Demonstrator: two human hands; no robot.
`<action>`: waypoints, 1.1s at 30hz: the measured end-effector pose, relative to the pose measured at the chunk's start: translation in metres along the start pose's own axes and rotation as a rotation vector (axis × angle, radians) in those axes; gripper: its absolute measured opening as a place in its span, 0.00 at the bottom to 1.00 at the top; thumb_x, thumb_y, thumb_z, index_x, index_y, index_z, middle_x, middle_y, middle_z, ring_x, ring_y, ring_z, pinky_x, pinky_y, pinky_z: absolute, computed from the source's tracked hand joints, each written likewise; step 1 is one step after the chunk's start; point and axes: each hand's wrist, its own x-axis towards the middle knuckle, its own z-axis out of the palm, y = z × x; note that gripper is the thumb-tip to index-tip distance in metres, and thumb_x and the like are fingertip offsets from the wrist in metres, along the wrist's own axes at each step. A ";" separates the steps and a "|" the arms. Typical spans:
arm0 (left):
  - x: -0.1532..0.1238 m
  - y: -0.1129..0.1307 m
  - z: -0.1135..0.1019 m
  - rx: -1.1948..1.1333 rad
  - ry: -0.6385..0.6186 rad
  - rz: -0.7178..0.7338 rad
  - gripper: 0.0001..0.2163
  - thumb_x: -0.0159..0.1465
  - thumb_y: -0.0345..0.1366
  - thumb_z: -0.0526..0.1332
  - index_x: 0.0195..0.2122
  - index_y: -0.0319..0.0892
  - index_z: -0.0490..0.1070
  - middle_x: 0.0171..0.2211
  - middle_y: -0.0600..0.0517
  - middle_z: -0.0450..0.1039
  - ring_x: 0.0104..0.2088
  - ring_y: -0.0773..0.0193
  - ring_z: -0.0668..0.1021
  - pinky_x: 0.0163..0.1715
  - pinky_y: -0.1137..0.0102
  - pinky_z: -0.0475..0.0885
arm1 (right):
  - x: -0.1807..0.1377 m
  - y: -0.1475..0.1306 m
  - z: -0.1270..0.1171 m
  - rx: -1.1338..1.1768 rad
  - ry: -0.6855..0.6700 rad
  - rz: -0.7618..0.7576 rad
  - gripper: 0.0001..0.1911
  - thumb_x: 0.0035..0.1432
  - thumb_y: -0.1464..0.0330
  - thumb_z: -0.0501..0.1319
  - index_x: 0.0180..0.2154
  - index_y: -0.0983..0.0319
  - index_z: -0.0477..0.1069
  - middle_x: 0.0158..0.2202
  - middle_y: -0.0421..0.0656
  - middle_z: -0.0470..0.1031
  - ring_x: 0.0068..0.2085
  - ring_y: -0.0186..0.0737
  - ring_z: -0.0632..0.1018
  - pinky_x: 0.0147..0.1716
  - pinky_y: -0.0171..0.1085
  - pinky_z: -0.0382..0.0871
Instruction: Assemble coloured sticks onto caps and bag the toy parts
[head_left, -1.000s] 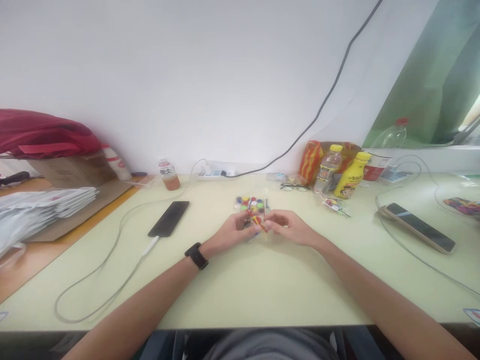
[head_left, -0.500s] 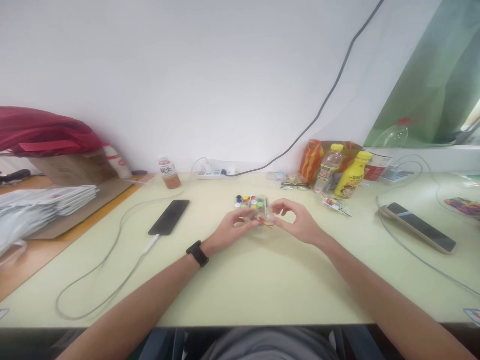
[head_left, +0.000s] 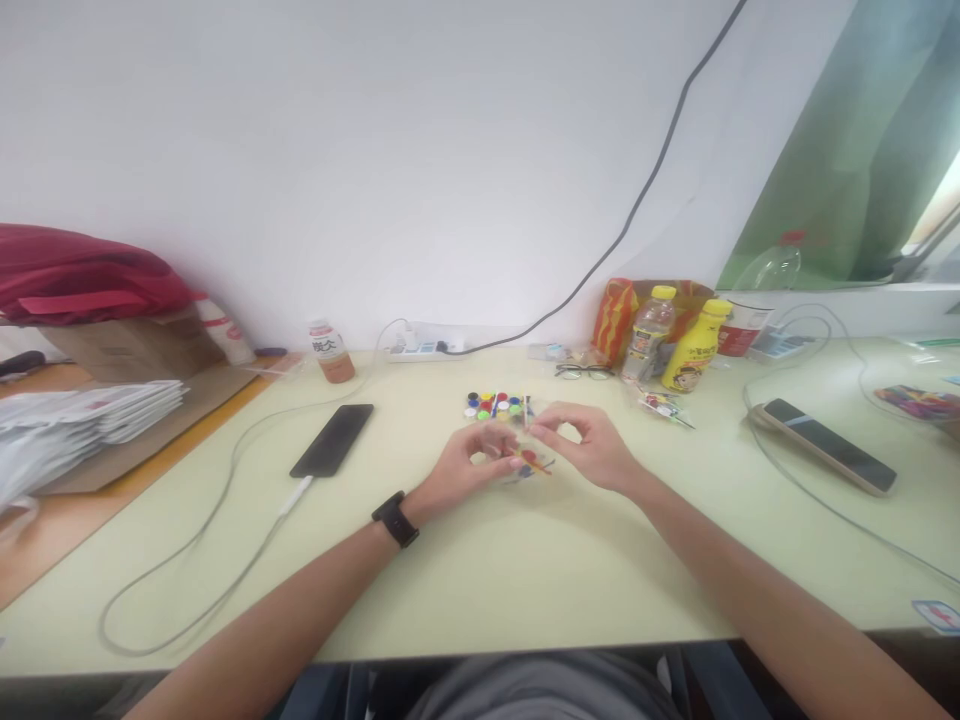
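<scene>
Clear packet [head_left: 534, 462] with bits of red, yellow and blue inside is what I have between my hands, in front of me and a little right of the middle of the desk [head_left: 555, 575]. In the head view, the only one I have, my left hand [head_left: 466, 465] comes in from the left, its thumb and fingers clamped on the packet's near left part, the thumb pointing right along it. My right hand [head_left: 592, 445] is on the other side, palm turned inward, thumb and forefinger bent into a ring with their tips close together by the packet's upper right edge. The film is so thin there that I cannot tell whether those tips pinch it or only sit beside it.

So the packet lies to the right of my left fingers and to the left and slightly below my right fingertips; the left hand is the nearer one, being on it. A yellow-orange stick [head_left: 537, 463] in it slants from upper left down to lower right, pointing away from my left thumb. The packet's own long axis is too blurred for me to read.

Just beyond my hands lie rows of small coloured pots [head_left: 501, 404]. Farther off to the right are a pair of glasses [head_left: 583, 372] and a yellow bottle [head_left: 695, 350]; a black phone [head_left: 332, 440] lies to the left, well apart.
</scene>
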 end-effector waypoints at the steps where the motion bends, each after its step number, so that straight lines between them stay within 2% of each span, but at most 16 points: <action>1: 0.000 0.000 0.000 -0.015 -0.012 0.011 0.15 0.62 0.44 0.71 0.45 0.41 0.78 0.45 0.45 0.79 0.46 0.55 0.80 0.46 0.63 0.75 | 0.001 -0.001 -0.002 0.000 0.043 -0.020 0.13 0.65 0.57 0.64 0.34 0.58 0.79 0.34 0.44 0.81 0.37 0.44 0.79 0.42 0.44 0.74; 6: 0.000 -0.008 -0.002 -0.085 -0.071 0.023 0.23 0.61 0.42 0.72 0.57 0.45 0.74 0.56 0.42 0.75 0.53 0.51 0.78 0.53 0.60 0.73 | 0.004 -0.002 -0.018 -0.028 0.109 -0.091 0.10 0.63 0.59 0.66 0.34 0.57 0.79 0.35 0.45 0.81 0.40 0.47 0.79 0.46 0.47 0.73; 10: -0.001 -0.008 -0.003 -0.088 -0.091 0.031 0.23 0.62 0.41 0.72 0.58 0.46 0.73 0.59 0.43 0.73 0.55 0.51 0.77 0.55 0.59 0.72 | 0.003 -0.002 -0.019 -0.056 0.097 -0.105 0.09 0.63 0.60 0.67 0.33 0.57 0.78 0.33 0.44 0.80 0.38 0.46 0.78 0.45 0.47 0.72; 15: -0.001 -0.001 0.000 -0.040 -0.044 0.020 0.16 0.64 0.41 0.70 0.52 0.44 0.78 0.55 0.44 0.77 0.53 0.52 0.78 0.52 0.61 0.73 | 0.001 -0.008 -0.012 -0.035 0.044 -0.069 0.11 0.64 0.59 0.65 0.33 0.58 0.78 0.34 0.44 0.80 0.38 0.45 0.78 0.44 0.46 0.72; 18: -0.002 0.001 0.001 -0.015 0.018 0.005 0.10 0.67 0.41 0.67 0.44 0.43 0.81 0.46 0.46 0.81 0.46 0.55 0.81 0.48 0.63 0.74 | 0.001 -0.010 -0.008 -0.029 0.008 -0.036 0.13 0.64 0.58 0.64 0.32 0.59 0.77 0.33 0.44 0.80 0.36 0.43 0.78 0.42 0.44 0.73; 21: -0.002 0.004 0.001 0.009 0.051 0.020 0.10 0.69 0.42 0.65 0.38 0.41 0.81 0.39 0.47 0.82 0.41 0.57 0.80 0.47 0.64 0.74 | 0.001 -0.008 -0.007 0.003 0.002 0.015 0.12 0.64 0.57 0.65 0.36 0.59 0.78 0.36 0.45 0.81 0.38 0.43 0.79 0.41 0.43 0.73; 23: -0.001 0.006 0.000 0.002 0.040 0.028 0.10 0.68 0.42 0.65 0.38 0.41 0.80 0.39 0.46 0.82 0.41 0.57 0.80 0.46 0.64 0.74 | 0.001 -0.004 -0.006 0.042 -0.009 0.050 0.12 0.64 0.57 0.65 0.37 0.59 0.78 0.37 0.44 0.82 0.39 0.43 0.79 0.42 0.43 0.73; 28: 0.000 0.007 -0.001 -0.039 0.029 0.012 0.11 0.64 0.42 0.70 0.44 0.41 0.80 0.45 0.45 0.81 0.44 0.56 0.80 0.45 0.64 0.75 | 0.001 0.001 -0.001 0.091 -0.048 0.081 0.15 0.65 0.55 0.63 0.34 0.60 0.77 0.34 0.43 0.80 0.37 0.42 0.79 0.41 0.41 0.73; 33: 0.000 0.009 0.006 -0.090 0.028 -0.029 0.11 0.65 0.43 0.68 0.42 0.41 0.81 0.43 0.45 0.82 0.44 0.55 0.81 0.44 0.65 0.75 | -0.001 -0.001 0.010 0.104 -0.087 0.103 0.14 0.65 0.56 0.64 0.37 0.60 0.78 0.36 0.44 0.81 0.38 0.43 0.79 0.39 0.41 0.73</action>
